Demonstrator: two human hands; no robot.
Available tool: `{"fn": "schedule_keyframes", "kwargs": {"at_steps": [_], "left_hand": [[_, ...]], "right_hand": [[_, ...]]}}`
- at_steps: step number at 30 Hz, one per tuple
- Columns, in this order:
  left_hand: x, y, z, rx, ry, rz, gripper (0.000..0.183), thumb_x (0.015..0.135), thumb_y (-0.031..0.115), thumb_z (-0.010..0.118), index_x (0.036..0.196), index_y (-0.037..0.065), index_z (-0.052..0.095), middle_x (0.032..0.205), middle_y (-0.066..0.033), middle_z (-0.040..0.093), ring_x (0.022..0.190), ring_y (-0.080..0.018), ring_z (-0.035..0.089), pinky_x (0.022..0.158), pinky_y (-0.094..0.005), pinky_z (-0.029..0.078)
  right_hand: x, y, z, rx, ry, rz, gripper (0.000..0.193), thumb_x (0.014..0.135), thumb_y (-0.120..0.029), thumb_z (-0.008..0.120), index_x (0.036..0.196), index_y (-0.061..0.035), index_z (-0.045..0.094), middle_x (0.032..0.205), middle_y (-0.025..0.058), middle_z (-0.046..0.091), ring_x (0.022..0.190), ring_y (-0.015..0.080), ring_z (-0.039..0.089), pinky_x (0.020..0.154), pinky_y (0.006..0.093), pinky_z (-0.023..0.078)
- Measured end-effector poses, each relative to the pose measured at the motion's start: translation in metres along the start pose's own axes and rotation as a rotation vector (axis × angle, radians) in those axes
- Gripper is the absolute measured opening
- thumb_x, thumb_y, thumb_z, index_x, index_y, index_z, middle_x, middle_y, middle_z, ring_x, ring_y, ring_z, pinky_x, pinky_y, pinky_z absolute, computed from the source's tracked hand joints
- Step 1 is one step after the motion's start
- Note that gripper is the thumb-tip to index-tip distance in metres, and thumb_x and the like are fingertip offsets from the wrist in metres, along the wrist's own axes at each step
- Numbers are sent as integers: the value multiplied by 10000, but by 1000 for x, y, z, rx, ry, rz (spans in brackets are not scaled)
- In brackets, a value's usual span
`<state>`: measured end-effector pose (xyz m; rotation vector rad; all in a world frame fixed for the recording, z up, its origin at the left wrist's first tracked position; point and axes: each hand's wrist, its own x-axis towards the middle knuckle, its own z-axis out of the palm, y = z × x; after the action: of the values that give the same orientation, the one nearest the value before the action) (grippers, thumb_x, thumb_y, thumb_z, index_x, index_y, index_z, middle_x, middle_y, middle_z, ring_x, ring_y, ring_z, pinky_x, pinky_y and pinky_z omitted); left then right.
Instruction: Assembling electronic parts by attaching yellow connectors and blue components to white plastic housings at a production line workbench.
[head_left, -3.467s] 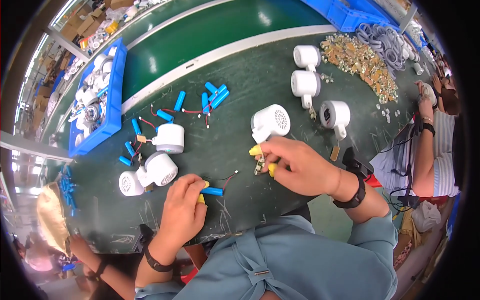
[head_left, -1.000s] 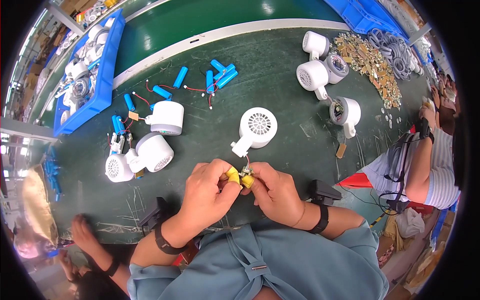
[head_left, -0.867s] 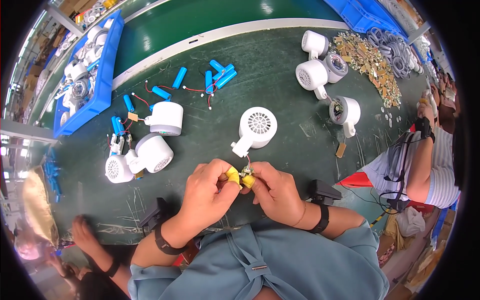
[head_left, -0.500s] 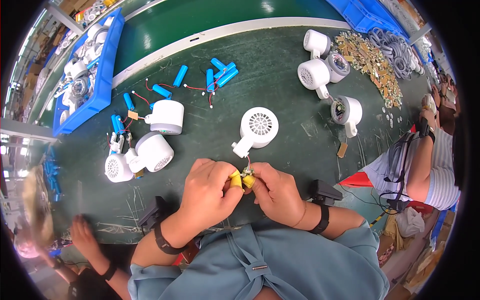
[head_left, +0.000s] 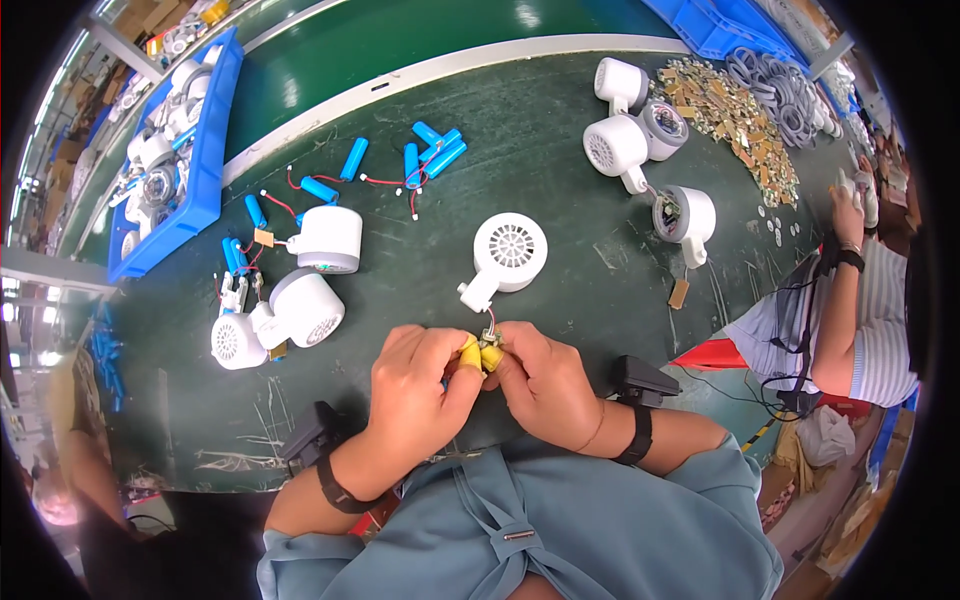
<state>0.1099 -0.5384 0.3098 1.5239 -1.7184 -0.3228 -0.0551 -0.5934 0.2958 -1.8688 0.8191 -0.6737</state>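
A white fan head [head_left: 511,252] with a round slotted grille and a short neck lies on the dark green bench just beyond my hands. Thin wires run from its neck to a small circuit board [head_left: 491,338] between my fingertips. My right hand [head_left: 550,388] pinches this board, its thumb wrapped in a yellow cover. Close against it, my left hand [head_left: 425,385] is closed too, with yellow covers on thumb and forefinger. What the left fingers pinch is hidden; a sliver of blue shows beneath that hand.
Several white fan heads [head_left: 331,240] and blue wired batteries [head_left: 318,191] lie to the left. A blue crate [head_left: 205,205] of parts stands behind them. More fan heads [head_left: 615,145], a pile of small boards [head_left: 735,130] and grey rings [head_left: 775,95] lie at right, near a co-worker's arm [head_left: 838,300].
My hands stay together at the board, with only slight finger movement. The view has shifted a little. At left, a co-worker's hand has gone from the bench edge.
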Motion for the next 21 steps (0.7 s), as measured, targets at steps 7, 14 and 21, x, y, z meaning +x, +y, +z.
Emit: {"fn": "schedule_keyframes", "kwargs": {"at_steps": [7, 14, 21], "left_hand": [[-5, 3, 5, -128, 26, -66, 176, 742, -25, 621, 916, 1, 618, 707, -91, 622, 610, -278, 585, 704, -386, 474], [-5, 2, 7, -165, 5, -26, 203, 729, -58, 598, 928, -16, 604, 731, -122, 613, 628, -303, 579, 707, -397, 475], [-4, 3, 2, -133, -61, -28, 209, 786, -74, 612, 987, -16, 621, 804, -115, 661, 753, -254, 628, 692, -329, 516]], "right_hand": [[-2, 3, 3, -58, 41, -16, 184, 913, 57, 529, 1092, 18, 534, 841, 140, 666, 700, 240, 710, 606, 326, 555], [-3, 6, 5, -80, 78, -61, 196, 901, 65, 528, 1091, 18, 535, 832, 148, 658, 680, 249, 702, 587, 334, 547], [-2, 8, 3, -78, 76, -74, 208, 912, 54, 539, 1116, 17, 526, 837, 137, 660, 697, 238, 708, 592, 322, 548]]}}
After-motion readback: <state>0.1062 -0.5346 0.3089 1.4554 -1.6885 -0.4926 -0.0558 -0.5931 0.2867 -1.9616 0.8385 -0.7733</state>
